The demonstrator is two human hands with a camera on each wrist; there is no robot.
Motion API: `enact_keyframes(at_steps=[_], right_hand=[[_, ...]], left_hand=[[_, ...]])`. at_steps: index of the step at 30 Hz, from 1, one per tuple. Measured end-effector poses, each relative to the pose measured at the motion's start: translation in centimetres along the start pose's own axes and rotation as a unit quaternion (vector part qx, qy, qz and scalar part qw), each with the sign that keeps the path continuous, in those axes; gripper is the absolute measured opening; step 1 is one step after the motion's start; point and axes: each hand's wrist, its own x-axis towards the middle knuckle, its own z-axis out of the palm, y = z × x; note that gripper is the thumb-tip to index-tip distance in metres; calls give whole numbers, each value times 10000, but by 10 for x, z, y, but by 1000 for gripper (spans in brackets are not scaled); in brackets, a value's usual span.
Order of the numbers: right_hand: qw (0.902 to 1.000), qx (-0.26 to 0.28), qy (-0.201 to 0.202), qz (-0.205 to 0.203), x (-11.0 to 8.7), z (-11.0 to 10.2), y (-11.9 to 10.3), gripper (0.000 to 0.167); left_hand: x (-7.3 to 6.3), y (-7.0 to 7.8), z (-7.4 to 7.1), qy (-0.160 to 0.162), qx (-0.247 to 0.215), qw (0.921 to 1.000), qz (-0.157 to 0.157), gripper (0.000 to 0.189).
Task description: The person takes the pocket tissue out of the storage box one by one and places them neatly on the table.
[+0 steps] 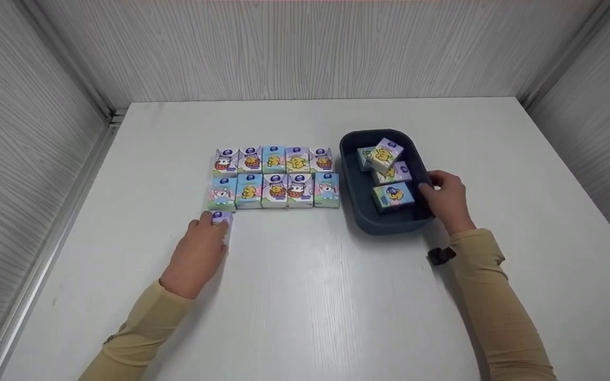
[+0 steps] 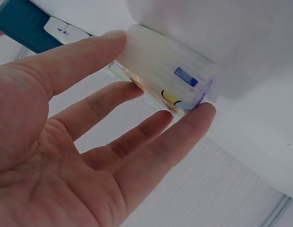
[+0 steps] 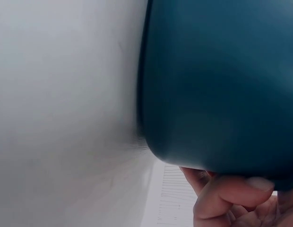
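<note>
My left hand (image 1: 195,256) pinches a small cartoon-printed pack (image 1: 222,217) by its sides, just in front of the left end of two rows of similar packs (image 1: 275,191). Seen from the left wrist, the thumb and fingertips (image 2: 203,113) meet the white pack (image 2: 160,56) close to the tabletop. On the right, my right hand (image 1: 447,200) grips the near right side of a dark blue bin (image 1: 384,228), thumb over the rim. Several packs (image 1: 393,196) lie loosely inside it. The right wrist view shows curled fingers (image 3: 222,198) under the bin's edge (image 3: 217,118).
The rows stand edge to edge on the white table (image 1: 294,296), their right end close to the bin's left wall. A small black object (image 1: 441,256) sits by the right sleeve. Grey wood-grain panels (image 1: 305,53) enclose the table at the back and sides.
</note>
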Motion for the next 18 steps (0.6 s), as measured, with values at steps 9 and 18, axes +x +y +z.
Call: enact_keyframes(at_steps=[9,18], right_hand=[[10000,4,6,7,0,2,0,31],[9997,-56,136,-206,1,3,3,30]], left_hand=[[6,-11,2,155,-197,9997,25,42],[11,-16,5,393,-263,9988,152,42]])
